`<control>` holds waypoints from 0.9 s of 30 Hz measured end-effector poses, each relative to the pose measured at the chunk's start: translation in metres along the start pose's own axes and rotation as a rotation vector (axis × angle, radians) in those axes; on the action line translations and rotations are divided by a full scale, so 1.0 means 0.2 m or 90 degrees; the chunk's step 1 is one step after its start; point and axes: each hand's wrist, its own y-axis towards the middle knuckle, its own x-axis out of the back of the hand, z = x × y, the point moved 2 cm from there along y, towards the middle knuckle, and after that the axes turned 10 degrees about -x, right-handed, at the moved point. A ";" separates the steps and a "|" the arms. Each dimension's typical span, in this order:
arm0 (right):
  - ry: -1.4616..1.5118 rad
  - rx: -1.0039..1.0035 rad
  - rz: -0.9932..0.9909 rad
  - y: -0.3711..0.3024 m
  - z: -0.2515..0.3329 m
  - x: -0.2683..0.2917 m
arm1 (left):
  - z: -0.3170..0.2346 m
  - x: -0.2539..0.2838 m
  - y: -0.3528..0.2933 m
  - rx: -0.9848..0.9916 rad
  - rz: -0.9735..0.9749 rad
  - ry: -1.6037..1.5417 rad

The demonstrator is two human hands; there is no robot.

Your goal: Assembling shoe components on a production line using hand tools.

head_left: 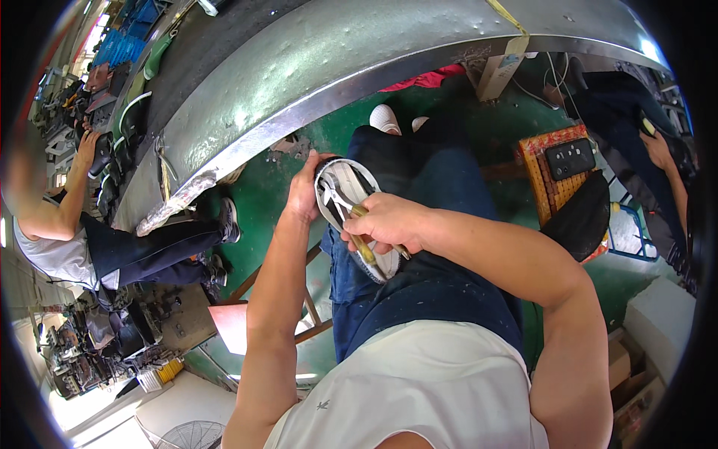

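Pincers of grey metal with yellow handles (365, 249) lay in your closed right hand (389, 221), over the white-rimmed oval shoe (368, 179) your curled left hand (304, 191) gripped.

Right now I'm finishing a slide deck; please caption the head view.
Left hand grips a shoe; right hand holds pliers over it.

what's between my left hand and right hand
In the head view, part of the white-rimmed shoe shows between your left hand and right hand, along with the metal end of a plier-like tool.
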 end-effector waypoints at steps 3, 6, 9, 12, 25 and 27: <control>-0.343 0.035 -0.097 -0.10 0.11 0.00 | -0.01 0.01 -0.04 -0.009 0.010 0.011; -0.618 0.265 -0.311 -0.01 -0.01 0.01 | -0.02 0.04 -0.05 0.010 0.013 -0.012; -0.667 0.356 -0.371 0.06 -0.06 0.05 | -0.03 0.03 -0.06 -0.007 -0.047 0.005; -0.553 0.197 -0.248 -0.07 0.05 0.00 | 0.02 0.10 -0.05 0.007 -0.053 0.007; 0.071 0.028 -0.005 0.02 0.00 0.01 | 0.01 0.00 -0.05 -0.003 -0.009 0.062; -0.396 0.090 -0.163 0.00 0.05 0.05 | 0.01 0.00 -0.03 0.010 -0.021 0.064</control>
